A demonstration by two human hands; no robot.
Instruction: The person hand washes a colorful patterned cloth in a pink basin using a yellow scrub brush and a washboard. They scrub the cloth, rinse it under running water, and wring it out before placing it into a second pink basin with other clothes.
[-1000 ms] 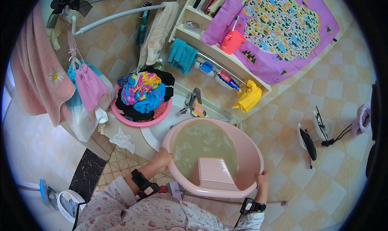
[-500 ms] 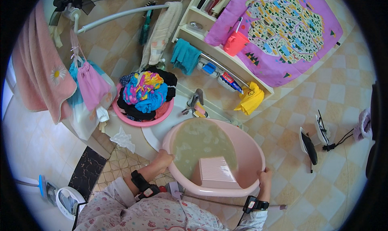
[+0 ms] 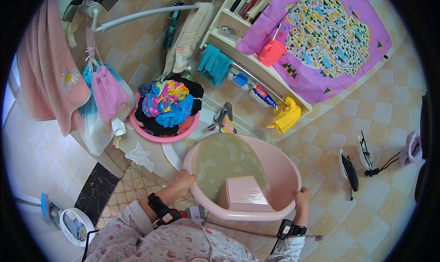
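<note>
A large pale pink basin (image 3: 283,168) with a built-in ribbed washboard (image 3: 247,190) rests over the white sink. Cloudy greenish water (image 3: 229,158) is gathered at its far left side, and the bare pink wall shows on the right, so the basin is tilted. My left hand (image 3: 184,181) grips the near left rim, fingers wrapped beneath and partly hidden. On the opposite side, my right hand (image 3: 301,199) holds the right rim. Just past the basin stands the metal faucet (image 3: 224,114).
Left of the faucet, a smaller pink basin (image 3: 176,136) is heaped with colourful clothes (image 3: 167,103). A crumpled white tissue (image 3: 140,156) lies on the counter edge. Above hangs a shelf (image 3: 256,62) with a coral cup (image 3: 272,52) and a yellow cloth (image 3: 285,115). Bags (image 3: 107,92) hang at left.
The view has shifted slightly. Both hands keep their grip on the basin's rim, and its right side sits a touch higher in the picture.
</note>
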